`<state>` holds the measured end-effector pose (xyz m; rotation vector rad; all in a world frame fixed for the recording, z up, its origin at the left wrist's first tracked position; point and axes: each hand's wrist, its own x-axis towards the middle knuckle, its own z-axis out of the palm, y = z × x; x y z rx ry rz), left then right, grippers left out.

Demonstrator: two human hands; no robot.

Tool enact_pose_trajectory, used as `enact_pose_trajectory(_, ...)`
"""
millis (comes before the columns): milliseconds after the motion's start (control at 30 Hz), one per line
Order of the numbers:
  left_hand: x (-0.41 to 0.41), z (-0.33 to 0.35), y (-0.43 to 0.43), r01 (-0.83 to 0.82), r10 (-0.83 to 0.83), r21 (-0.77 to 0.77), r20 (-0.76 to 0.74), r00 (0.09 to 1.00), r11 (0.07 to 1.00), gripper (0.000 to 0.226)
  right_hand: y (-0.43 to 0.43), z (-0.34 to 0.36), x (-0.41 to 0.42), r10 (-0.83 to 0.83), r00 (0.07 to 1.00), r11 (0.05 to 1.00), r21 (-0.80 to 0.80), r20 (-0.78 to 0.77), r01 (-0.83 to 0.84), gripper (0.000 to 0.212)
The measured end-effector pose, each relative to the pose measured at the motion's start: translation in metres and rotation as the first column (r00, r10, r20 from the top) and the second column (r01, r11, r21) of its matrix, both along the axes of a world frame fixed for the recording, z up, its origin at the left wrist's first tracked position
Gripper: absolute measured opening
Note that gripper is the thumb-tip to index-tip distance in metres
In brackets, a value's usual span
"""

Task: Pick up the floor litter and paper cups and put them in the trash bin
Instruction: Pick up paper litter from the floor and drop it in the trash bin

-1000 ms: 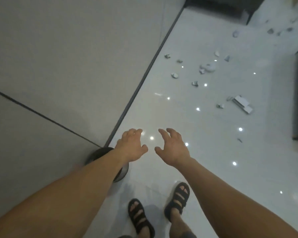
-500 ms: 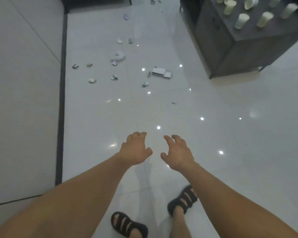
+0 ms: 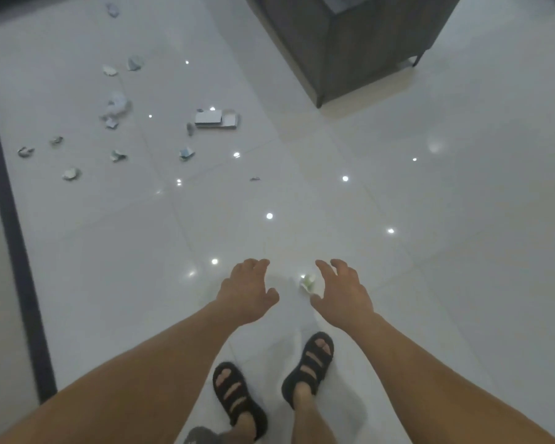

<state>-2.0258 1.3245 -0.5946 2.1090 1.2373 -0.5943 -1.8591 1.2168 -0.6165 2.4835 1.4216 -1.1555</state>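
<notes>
Fingers [image 3: 253, 265] of the left hand [image 3: 244, 291] and of the right hand [image 3: 345, 294] are spread apart and a little bent, and they hold nothing. Both hands hover over the white floor [image 3: 446, 251], well apart from the dark cabinet [image 3: 366, 49], on the side of it that is nearer to the person. Between the two hands a small white scrap [image 3: 307, 281] lies on the floor, just beside the right thumb; I cannot tell if the thumb touches it. Most of the litter lies to the left of the cabinet: a flat white box [image 3: 216, 118] nearest to it, then a crumpled paper [image 3: 117, 105] and many small scraps [image 3: 71, 174] farther out from it. No paper cups and no trash bin are in view.

I judge that the task is at its beginning and the step in hand is the first pick-up. The next move asks to bend down and pinch the white scrap between thumb and fingertips, because it is thin and lies flat on a smooth floor. After this the person must walk toward the litter left of the cabinet
</notes>
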Motion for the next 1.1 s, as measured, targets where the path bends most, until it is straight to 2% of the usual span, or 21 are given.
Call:
enact_pose_trajectory(200,0.025,-0.109,0.014,0.077,-0.08,-0.101,-0.031,0.996,0.992,0.068,0.008,-0.108,0.02,-0.013,0.999,0.998,-0.054,-0.03,0.012,0.072)
enact_pose_trajectory(500,0.045,-0.317,0.047,0.196,-0.202,-0.137,-0.033,0.979,0.971,0.069,0.021,-0.333,0.027,-0.011,1.0,0.99,-0.143,-0.022,0.007,0.082)
enact_pose_trajectory(700,0.023,-0.419,0.053,0.168,-0.178,-0.164,-0.047,0.983,0.972,0.068,0.018,-0.449,0.019,0.068,0.998,0.983,-0.172,0.002,-0.066,0.088)
enact_pose_trajectory(800,0.014,-0.444,0.054,0.145,-0.153,-0.182,-0.035,0.988,0.973,0.067,0.011,-0.48,0.018,0.07,0.997,0.985,-0.157,0.008,-0.068,0.083)
enact_pose_trajectory(933,0.006,-0.454,0.057,0.109,-0.115,-0.213,-0.014,0.993,0.971,0.067,0.011,-0.498,0.017,-0.013,1.0,0.997,-0.082,-0.012,0.012,0.069)
enact_pose_trajectory(1100,0.004,-0.44,0.073,0.054,-0.055,-0.245,0.003,0.998,0.968,0.065,0.039,-0.474,0.011,-0.183,0.977,0.983,-0.031,-0.112,0.18,0.071)
